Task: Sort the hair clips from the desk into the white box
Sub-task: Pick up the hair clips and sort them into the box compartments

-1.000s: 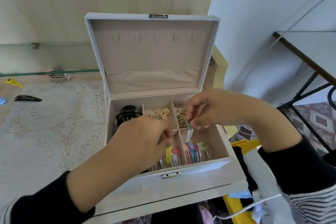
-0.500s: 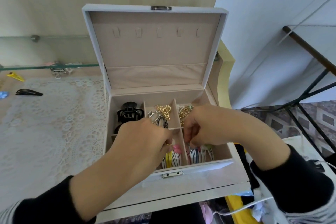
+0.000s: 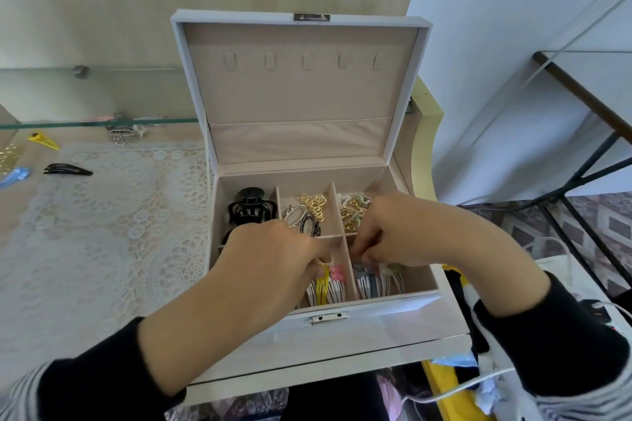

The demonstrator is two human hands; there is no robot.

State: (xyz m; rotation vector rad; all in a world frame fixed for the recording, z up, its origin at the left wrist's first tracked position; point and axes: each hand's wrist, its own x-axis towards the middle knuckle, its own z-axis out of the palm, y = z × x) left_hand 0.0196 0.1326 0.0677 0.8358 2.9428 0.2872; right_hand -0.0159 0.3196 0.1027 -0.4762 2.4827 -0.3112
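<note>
Hair clips (image 3: 376, 284) are being stood upright in the white box (image 3: 393, 319), probably to pack tightly, the left hand (image 3: 270, 263) pinching a yellow snap clip (image 3: 322, 287), the right hand (image 3: 393, 232) curling over a hold too hidden to tell.

Honestly can't read any writing in this one. There's no legible lettering, logo or number on the white box (image 3: 376, 331), and the little metal clasp (image 3: 329, 317) on its front is too small to tell.
</note>
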